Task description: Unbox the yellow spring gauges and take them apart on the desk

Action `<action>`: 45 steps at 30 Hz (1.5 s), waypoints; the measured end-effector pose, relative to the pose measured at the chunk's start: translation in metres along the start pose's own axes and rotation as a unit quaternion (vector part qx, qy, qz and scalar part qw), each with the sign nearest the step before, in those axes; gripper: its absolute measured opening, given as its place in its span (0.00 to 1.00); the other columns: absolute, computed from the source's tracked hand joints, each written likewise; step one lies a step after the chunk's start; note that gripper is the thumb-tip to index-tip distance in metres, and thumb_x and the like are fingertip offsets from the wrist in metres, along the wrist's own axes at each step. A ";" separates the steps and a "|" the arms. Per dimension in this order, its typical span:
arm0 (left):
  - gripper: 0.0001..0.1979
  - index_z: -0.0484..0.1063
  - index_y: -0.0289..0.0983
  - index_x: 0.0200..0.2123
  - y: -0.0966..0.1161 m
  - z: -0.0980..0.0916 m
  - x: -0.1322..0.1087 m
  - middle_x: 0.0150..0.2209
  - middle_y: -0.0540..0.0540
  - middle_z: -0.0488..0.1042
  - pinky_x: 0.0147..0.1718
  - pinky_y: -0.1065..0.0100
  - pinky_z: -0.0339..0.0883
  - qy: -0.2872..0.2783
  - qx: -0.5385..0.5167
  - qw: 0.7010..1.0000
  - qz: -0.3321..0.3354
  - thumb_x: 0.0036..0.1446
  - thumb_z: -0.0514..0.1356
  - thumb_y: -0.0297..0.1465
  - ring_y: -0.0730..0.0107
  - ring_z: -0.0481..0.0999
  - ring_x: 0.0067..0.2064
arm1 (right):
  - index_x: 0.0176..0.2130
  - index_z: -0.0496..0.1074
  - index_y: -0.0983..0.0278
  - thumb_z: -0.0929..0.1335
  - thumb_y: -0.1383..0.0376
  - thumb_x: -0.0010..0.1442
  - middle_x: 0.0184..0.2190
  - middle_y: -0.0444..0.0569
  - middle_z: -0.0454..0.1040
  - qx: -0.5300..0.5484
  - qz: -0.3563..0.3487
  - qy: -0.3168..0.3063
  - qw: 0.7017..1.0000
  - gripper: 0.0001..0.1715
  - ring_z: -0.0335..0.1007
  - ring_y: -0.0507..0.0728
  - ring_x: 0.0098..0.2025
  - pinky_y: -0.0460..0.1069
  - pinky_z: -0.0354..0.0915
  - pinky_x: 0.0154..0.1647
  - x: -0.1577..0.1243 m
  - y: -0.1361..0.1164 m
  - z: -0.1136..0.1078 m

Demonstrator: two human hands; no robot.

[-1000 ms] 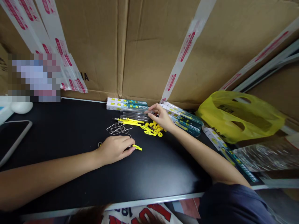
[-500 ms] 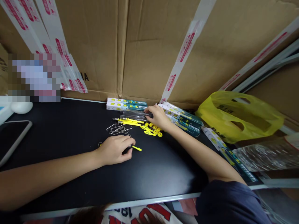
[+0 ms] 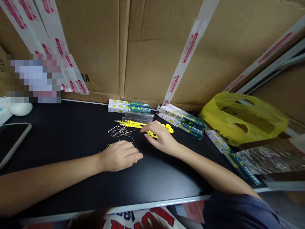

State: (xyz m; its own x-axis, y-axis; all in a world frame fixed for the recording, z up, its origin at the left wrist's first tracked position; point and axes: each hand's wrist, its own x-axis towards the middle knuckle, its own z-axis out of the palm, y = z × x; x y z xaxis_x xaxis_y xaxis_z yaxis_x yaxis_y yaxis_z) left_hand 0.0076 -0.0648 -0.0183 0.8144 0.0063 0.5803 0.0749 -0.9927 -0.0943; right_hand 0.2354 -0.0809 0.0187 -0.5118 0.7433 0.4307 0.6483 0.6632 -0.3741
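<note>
My left hand (image 3: 120,156) lies palm down on the black table (image 3: 71,133), fingers curled over a small yellow pen part (image 3: 135,162) that only peeks out at the fingertips. My right hand (image 3: 159,137) rests just beyond it, fingers together on a yellow plastic piece (image 3: 152,135) from the pile of small yellow parts. A few yellow rings (image 3: 169,128) show behind that hand. Thin yellow pen rods (image 3: 130,123), clear tubes (image 3: 139,116) and bent wire clips (image 3: 120,131) lie just left of the right hand's fingertips.
Long printed boxes (image 3: 128,106) lie at the back against the cardboard wall (image 3: 152,51), with more boxes (image 3: 182,120) to the right and another (image 3: 232,154) near the edge. A yellow plastic bag (image 3: 243,119), a clear bag (image 3: 269,159) and a tablet (image 3: 11,140) flank the area.
My right hand drew back from the clear tubes toward me and now sits on the yellow parts. My left hand slid slightly nearer and covers the yellow-tipped part.
</note>
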 end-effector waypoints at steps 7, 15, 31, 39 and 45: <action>0.06 0.72 0.44 0.37 0.012 -0.003 0.005 0.43 0.54 0.77 0.34 0.69 0.67 0.084 0.018 0.975 0.205 0.58 0.56 0.29 0.73 0.75 0.39 | 0.55 0.63 0.63 0.63 0.69 0.63 0.52 0.54 0.66 0.117 -0.094 -0.117 0.982 0.20 0.61 0.56 0.54 0.55 0.59 0.56 -0.003 -0.031 0.015; 0.05 0.68 0.45 0.26 0.020 -0.001 0.002 0.49 0.62 0.74 0.45 0.69 0.70 0.148 -0.017 0.968 0.203 0.53 0.56 0.30 0.74 0.72 0.50 | 0.40 0.70 0.64 0.64 0.64 0.63 0.49 0.53 0.69 0.115 -0.093 -0.129 0.981 0.07 0.62 0.56 0.51 0.54 0.59 0.54 -0.007 -0.032 0.024; 0.08 0.67 0.35 0.39 0.003 -0.006 0.002 0.24 0.51 0.68 0.26 0.66 0.56 0.037 0.095 0.994 0.045 0.64 0.50 0.32 0.71 0.65 0.25 | 0.40 0.68 0.64 0.62 0.66 0.65 0.41 0.52 0.70 0.174 -0.034 -0.057 0.982 0.07 0.65 0.56 0.45 0.53 0.63 0.50 -0.013 -0.027 0.024; 0.11 0.64 0.36 0.31 -0.002 0.004 0.001 0.25 0.50 0.67 0.27 0.66 0.53 -0.045 0.140 0.985 -0.090 0.64 0.46 0.25 0.68 0.66 0.27 | 0.34 0.61 0.63 0.65 0.51 0.59 0.29 0.45 0.65 0.155 0.029 -0.023 0.987 0.18 0.61 0.51 0.28 0.46 0.60 0.29 -0.021 -0.032 0.024; 0.09 0.64 0.36 0.32 -0.004 0.007 -0.001 0.26 0.50 0.69 0.28 0.66 0.57 -0.076 0.105 0.985 -0.115 0.63 0.47 0.24 0.67 0.69 0.29 | 0.30 0.61 0.62 0.65 0.59 0.61 0.25 0.45 0.66 -0.002 -0.046 -0.027 0.999 0.12 0.60 0.51 0.26 0.45 0.56 0.27 -0.024 -0.038 0.032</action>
State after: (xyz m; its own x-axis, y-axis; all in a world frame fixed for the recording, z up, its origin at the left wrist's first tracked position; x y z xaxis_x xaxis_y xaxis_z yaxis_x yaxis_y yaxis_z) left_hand 0.0110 -0.0596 -0.0241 0.8379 0.2610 0.4793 0.3707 -0.9167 -0.1489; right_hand 0.2048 -0.1210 -0.0033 -0.5982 0.6834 0.4184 0.5993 0.7282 -0.3326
